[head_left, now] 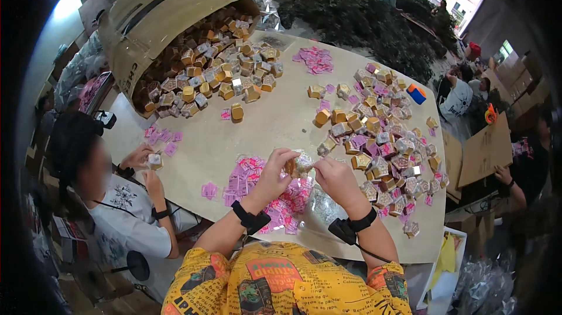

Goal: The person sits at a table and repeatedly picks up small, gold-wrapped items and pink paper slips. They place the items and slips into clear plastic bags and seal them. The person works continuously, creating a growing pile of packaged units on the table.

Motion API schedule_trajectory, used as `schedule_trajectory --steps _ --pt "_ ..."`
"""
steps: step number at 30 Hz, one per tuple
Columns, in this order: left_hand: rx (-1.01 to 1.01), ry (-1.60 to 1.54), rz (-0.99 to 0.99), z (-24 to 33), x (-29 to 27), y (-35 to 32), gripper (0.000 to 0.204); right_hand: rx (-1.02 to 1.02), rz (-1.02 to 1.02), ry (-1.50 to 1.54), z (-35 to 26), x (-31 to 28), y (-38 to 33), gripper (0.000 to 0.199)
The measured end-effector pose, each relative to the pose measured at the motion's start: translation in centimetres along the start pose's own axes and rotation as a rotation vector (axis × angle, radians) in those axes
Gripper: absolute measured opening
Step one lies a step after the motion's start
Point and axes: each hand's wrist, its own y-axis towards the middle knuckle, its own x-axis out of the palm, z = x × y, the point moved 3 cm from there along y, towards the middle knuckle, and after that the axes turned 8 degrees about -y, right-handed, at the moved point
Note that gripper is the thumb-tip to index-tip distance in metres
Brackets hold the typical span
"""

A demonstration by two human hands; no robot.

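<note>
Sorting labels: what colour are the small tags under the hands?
Pink tags, clearest in the head view.

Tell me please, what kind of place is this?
Probably a small packing workshop or warehouse. A tipped cardboard box spills many small wrapped golden items onto a shared table, pink tags lie in piles, and the left hand and right hand hold one item.

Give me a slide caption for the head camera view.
Both hands hold one small wrapped cube over pink labels at a crowded table.
</note>
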Motion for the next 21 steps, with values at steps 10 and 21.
schedule_trajectory --steps 10,21 --pt "0.011 0.107 0.013 1.6 0.6 -0.3 0.056 -0.042 -0.027 -0.015 0.2 -0.5 -0.8 0.011" --pt "0.028 0.121 0.011 1.6 0.8 -0.4 0.056 -0.029 -0.011 0.001 0.3 -0.4 -1.1 0.011"
